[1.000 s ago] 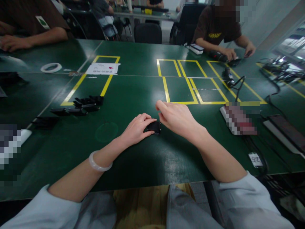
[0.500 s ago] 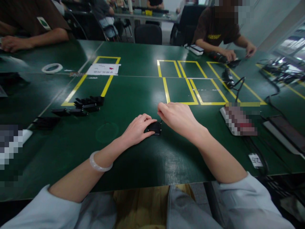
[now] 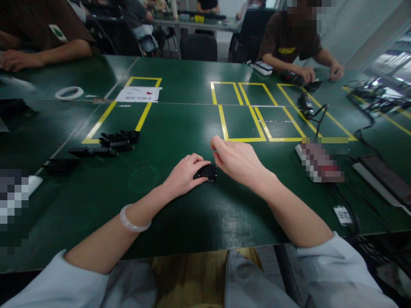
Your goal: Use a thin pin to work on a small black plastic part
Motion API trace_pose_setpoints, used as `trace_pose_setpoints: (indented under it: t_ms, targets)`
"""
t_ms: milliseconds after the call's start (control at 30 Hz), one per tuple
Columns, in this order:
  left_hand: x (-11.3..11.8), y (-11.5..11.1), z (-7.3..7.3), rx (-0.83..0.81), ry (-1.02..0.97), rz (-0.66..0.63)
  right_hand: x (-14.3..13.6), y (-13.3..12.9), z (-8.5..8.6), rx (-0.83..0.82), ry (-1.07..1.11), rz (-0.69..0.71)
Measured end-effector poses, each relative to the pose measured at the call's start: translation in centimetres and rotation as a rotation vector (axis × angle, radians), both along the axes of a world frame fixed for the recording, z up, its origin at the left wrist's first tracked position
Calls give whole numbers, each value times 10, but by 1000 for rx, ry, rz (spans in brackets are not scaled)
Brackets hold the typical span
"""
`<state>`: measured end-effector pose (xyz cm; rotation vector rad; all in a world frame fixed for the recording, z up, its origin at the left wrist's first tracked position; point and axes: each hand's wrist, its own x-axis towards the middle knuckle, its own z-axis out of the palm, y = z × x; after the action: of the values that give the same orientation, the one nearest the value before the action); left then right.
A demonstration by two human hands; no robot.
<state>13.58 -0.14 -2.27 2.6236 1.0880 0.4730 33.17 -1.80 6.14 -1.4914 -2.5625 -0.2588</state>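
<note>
A small black block-shaped part rests on the green table, with small bright spots along its edges. My left hand grips it from the left, thumb on the near side and fingers on the far side. My right hand is raised just beyond and to the right of the part, its fingers curled together. What those fingers hold, if anything, is hidden behind the hand. A pale bracelet circles my left wrist.
Several black parts lie in a cluster to the left. Yellow tape outlines mark the table. To the right are a blurred-out device, a phone-like slab and cables. Co-workers sit across, one with a hand on a dark object.
My right hand has shifted slightly, and a thin dark tip seen below its fingers no longer shows. My left hand keeps its grip on the black part. The view has moved a little.
</note>
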Motion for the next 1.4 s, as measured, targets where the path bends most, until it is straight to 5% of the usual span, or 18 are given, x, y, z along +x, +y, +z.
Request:
trace_pose_setpoints:
  t_ms: [667, 1400]
  targets:
    - [0, -2, 1, 21, 17, 1, 0, 2, 0, -46, -19, -112]
    - [1, -3, 0, 30, 25, 17, -3, 2, -2, 53, -36, -55]
